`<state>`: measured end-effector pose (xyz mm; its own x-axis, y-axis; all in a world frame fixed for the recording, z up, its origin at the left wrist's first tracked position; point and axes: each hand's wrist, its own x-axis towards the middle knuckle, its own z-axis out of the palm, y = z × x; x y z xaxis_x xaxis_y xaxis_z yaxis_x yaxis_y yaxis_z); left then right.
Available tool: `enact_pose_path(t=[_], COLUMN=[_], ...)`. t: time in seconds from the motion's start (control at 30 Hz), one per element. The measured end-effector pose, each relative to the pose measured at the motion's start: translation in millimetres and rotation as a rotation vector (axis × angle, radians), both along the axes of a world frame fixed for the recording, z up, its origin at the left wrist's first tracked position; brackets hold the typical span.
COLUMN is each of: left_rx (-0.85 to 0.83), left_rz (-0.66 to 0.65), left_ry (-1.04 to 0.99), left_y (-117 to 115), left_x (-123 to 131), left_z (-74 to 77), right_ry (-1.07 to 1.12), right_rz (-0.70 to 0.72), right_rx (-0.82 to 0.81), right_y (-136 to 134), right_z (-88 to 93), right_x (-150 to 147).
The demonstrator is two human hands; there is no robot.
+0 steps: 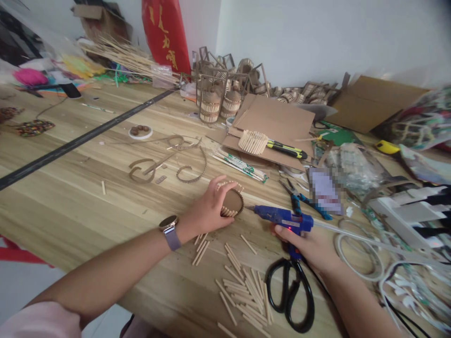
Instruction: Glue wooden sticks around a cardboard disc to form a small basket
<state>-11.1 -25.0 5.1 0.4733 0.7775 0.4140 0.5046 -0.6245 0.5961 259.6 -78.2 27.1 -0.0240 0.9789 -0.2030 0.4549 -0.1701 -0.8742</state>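
My left hand [213,206] curls around a small round cardboard piece [233,201] with short wooden sticks set along parts of its rim. A blue hot glue gun [278,215] is gripped in my right hand [310,244], a red light glowing on it. Its nozzle points left, close to the rim of the round piece; whether they touch I cannot tell. Loose short wooden sticks [244,293] lie in a pile below my hands. Black-handled scissors [292,291] rest beside that pile, partly under the glue gun.
Pliers [298,199] and a cardboard sheet [271,117] bearing a box cutter [287,149] lie beyond the glue gun. Curled brown strips [190,173] are left of them. Finished-looking stick lanterns [210,107] crowd the wall. White cables and tape rolls [362,256] lie at right.
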Motion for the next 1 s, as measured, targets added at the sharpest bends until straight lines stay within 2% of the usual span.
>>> enact_pose_path(t=[0.13,0.43,0.73,1.0], left_rx=[-0.008,0.025,-0.008,-0.018], left_rz=[0.000,0.001,0.000,0.004], left_ry=[-0.023,-0.002,-0.016,-0.008], left_y=[0,1,0,0], left_x=[-1,-1,0,-1], left_z=[-1.6,-2.1,-1.0,0.4], right_ry=[-0.130,-0.304,-0.328,-0.337], right_rz=[0.160,0.274,0.188,0.173], right_rx=[0.019,0.117,0.128,0.137], right_y=[0,-5,-8,-8], right_z=[2.7,14.9,10.5,8.1], right_x=[-2,-20,-23,-24])
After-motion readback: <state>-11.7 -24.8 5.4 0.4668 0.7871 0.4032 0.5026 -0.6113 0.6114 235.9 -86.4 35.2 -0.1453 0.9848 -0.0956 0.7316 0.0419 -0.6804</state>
